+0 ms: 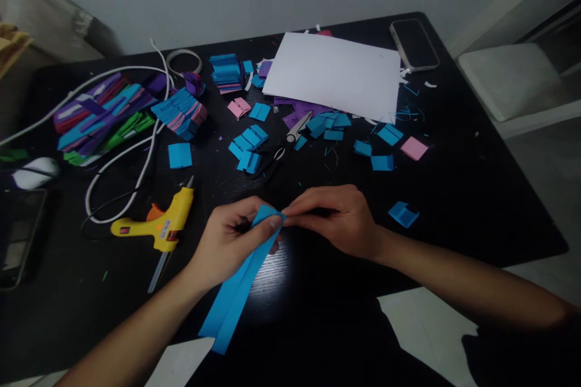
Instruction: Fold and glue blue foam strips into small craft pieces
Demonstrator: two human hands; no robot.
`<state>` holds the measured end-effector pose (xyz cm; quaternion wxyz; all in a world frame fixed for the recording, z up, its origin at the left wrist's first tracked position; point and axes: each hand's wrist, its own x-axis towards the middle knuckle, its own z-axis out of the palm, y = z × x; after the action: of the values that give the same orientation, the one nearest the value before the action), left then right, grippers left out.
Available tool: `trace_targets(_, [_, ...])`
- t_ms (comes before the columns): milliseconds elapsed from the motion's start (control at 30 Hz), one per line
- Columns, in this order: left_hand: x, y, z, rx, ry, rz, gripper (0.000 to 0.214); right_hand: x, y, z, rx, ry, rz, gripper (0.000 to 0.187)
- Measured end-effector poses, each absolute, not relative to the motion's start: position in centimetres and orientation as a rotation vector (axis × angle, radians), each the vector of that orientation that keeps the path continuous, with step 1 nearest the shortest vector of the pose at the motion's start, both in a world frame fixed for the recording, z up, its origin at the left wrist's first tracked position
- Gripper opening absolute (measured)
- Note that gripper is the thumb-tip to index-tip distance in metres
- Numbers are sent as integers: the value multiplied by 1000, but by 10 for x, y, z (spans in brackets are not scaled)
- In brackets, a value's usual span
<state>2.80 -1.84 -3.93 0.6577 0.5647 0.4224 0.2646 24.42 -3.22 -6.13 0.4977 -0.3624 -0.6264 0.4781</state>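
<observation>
A long blue paper strip (238, 290), creased lengthwise, slants down toward the table's front edge. My left hand (231, 236) pinches its upper end, thumb on top and the other fingers partly hidden beneath. Thumb and forefinger of my right hand (338, 214) are closed on the strip's top right corner. Beyond my hands lie black-handled scissors (290, 138), half opened, among small folded blue paper pieces (248, 140). A single folded blue piece (403, 214) rests to the right of my right hand.
A yellow glue gun (170, 221) lies at the left, near a looping white cable (147, 163). Behind it are stacked folded papers (104, 109). White sheets (336, 72) and a phone (414, 43) lie at the back. Another phone (20, 236) sits at the left edge.
</observation>
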Motion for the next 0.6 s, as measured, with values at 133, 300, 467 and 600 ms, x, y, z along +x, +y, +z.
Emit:
trace_targets(133, [28,-17,-38,1288,965,595,21,243,-33,-59,-918,-1530,1111,15])
trace_targets(300, [28,-17,-37,1274,965,596,23,243,-33,-58,-911,-1527,1129,16])
trace_targets(467, [29,-17,-37,1282,975,593,25,243,-33,-60,-936,-1501,1183,14])
trace_targets(600, [29,-17,-36,1285,975,597,25,242,-34,-60,-949,-1492,1197,10])
